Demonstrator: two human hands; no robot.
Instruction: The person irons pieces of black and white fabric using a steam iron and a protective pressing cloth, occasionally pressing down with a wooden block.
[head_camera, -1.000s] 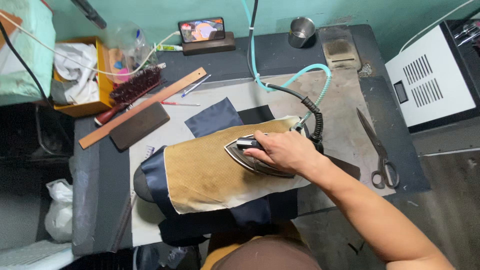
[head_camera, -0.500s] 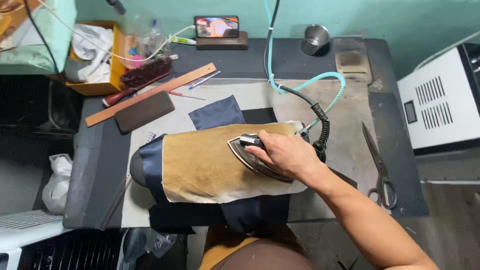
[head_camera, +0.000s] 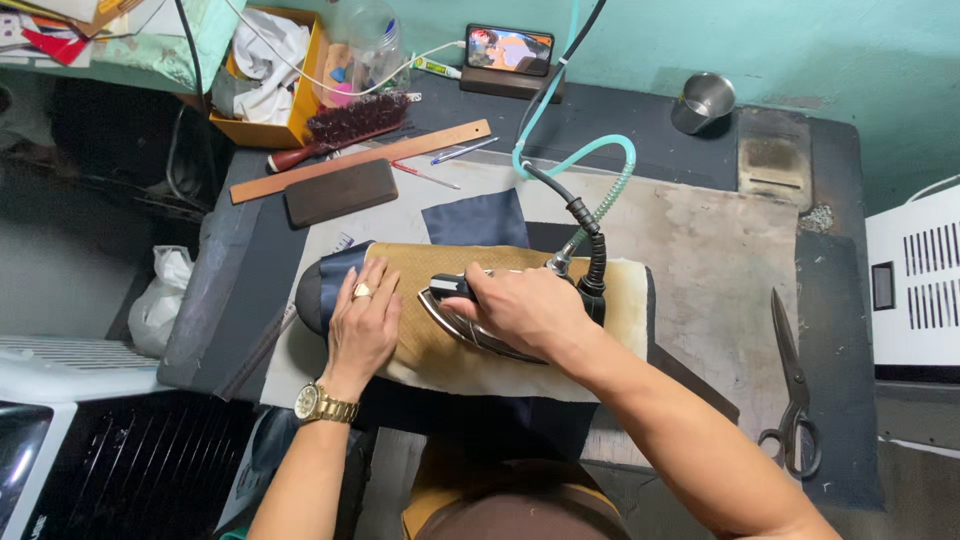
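Note:
My right hand grips the handle of a steel iron that rests on a tan pressing cloth. The cloth covers a dark navy garment draped over a padded pressing form. My left hand, with a ring and a gold watch, lies flat with fingers apart on the cloth just left of the iron's tip. A black cord and a teal hose run from the iron's back up toward the wall. A loose navy fabric piece lies just behind the cloth.
Scissors lie at the table's right. A wooden ruler, a dark block, a brush and a yellow box sit at the back left. A phone and a metal cup stand at the back. A white machine is at right.
My left hand has come into view and now rests on the tan cloth. The iron has slid slightly left along the cloth.

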